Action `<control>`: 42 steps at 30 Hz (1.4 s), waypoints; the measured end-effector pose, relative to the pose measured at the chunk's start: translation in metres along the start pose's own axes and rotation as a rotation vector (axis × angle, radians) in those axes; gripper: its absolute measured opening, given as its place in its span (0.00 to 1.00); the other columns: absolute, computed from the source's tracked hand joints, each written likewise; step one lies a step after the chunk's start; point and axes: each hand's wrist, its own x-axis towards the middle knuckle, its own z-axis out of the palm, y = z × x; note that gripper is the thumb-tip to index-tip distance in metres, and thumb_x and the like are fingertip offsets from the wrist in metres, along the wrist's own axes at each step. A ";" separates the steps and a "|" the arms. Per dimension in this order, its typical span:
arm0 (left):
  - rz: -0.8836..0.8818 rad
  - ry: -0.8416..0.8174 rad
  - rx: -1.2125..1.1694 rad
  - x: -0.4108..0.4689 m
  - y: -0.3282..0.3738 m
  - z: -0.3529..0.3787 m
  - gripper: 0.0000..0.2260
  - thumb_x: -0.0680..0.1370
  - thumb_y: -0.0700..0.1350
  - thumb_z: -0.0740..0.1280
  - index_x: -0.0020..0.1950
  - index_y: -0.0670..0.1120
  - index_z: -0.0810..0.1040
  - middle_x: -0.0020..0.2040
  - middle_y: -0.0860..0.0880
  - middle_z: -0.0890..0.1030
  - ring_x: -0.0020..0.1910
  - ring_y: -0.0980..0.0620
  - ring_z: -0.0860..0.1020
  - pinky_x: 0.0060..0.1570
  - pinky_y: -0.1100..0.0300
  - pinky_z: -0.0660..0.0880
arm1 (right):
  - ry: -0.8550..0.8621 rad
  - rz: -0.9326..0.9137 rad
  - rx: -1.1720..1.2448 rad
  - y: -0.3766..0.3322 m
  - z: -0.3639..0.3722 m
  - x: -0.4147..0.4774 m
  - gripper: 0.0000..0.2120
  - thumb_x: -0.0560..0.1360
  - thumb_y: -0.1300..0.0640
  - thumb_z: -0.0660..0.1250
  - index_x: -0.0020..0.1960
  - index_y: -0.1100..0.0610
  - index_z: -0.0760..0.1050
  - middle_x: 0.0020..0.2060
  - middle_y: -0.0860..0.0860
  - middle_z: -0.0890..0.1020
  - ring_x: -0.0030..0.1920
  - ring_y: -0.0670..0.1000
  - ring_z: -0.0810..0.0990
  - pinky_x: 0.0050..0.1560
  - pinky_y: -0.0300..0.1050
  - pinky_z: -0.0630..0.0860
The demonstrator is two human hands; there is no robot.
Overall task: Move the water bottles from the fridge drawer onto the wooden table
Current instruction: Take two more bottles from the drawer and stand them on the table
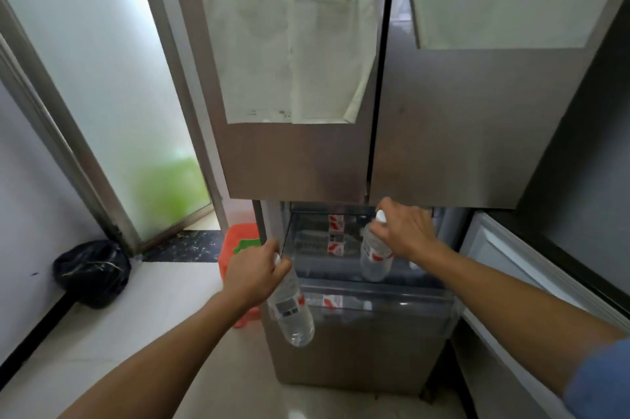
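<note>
Early stage: left hand (254, 273) grips one bottle (291, 313) clear of the drawer (375, 292); right hand (405, 231) closed on a second bottle (375, 256) there; more bottles (335, 237) remain; no surface visible.

Two bare forearms reaching up from bottom corners toward frame centre. Left hand (254, 273) at centre-left, back of hand to camera, fingers curled tight round neck of clear plastic water bottle with white cap (291, 307), bottle hanging down and tilted lower right. Right hand (407, 231) slightly higher, right of centre, knuckles up, fingers wrapped round neck of second clear plastic bottle with red-and-white label (375, 256), held upright. Blue sleeve (600, 381) at upper right arm, lower right corner. Left arm bare to frame edge.
</note>
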 end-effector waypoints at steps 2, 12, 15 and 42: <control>-0.010 0.030 0.023 -0.013 -0.003 -0.009 0.10 0.78 0.56 0.59 0.51 0.51 0.71 0.41 0.53 0.77 0.36 0.56 0.73 0.31 0.66 0.63 | 0.056 -0.050 -0.020 -0.011 -0.021 -0.004 0.14 0.76 0.45 0.59 0.54 0.54 0.69 0.44 0.54 0.82 0.39 0.57 0.77 0.37 0.46 0.65; -0.377 0.120 0.153 -0.184 -0.038 -0.031 0.13 0.78 0.59 0.57 0.48 0.50 0.69 0.41 0.48 0.82 0.36 0.46 0.77 0.36 0.54 0.76 | 0.203 -0.482 0.083 -0.110 -0.044 -0.057 0.16 0.77 0.42 0.58 0.47 0.55 0.73 0.36 0.51 0.80 0.31 0.52 0.74 0.32 0.42 0.67; -0.514 0.084 0.173 -0.261 -0.053 -0.033 0.13 0.78 0.59 0.57 0.48 0.50 0.70 0.41 0.48 0.82 0.35 0.48 0.77 0.37 0.55 0.76 | 0.157 -0.612 0.225 -0.161 -0.027 -0.101 0.19 0.76 0.39 0.55 0.40 0.54 0.69 0.27 0.49 0.72 0.23 0.49 0.70 0.25 0.36 0.63; -1.432 0.247 0.374 -0.886 -0.269 -0.267 0.11 0.77 0.57 0.60 0.43 0.50 0.68 0.35 0.53 0.75 0.33 0.51 0.74 0.31 0.56 0.66 | -0.045 -1.610 0.365 -0.802 -0.077 -0.505 0.17 0.78 0.35 0.52 0.46 0.49 0.65 0.35 0.44 0.73 0.29 0.44 0.70 0.30 0.35 0.60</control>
